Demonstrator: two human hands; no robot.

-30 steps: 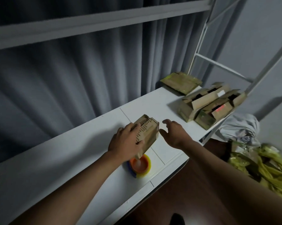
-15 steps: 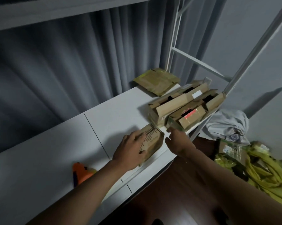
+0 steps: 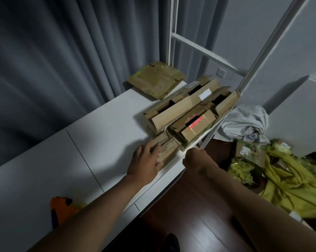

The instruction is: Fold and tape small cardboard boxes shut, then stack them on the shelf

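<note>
The left hand (image 3: 147,160) lies flat with straight fingers on top of one small closed box (image 3: 167,148), which sits on the white shelf (image 3: 102,135) near its front edge. The right hand (image 3: 193,158) hovers just beside the box at the shelf edge; its fingers are curled in and I cannot tell whether they hold anything. Just beyond the box, touching it, stand two open boxes (image 3: 182,113) side by side with flaps up. Behind them lies one flattened sheet of cardboard (image 3: 156,79). One orange tape holder (image 3: 59,206) sits on the shelf by the left forearm. Yellow cloth (image 3: 288,180) is heaped on the floor.
</note>
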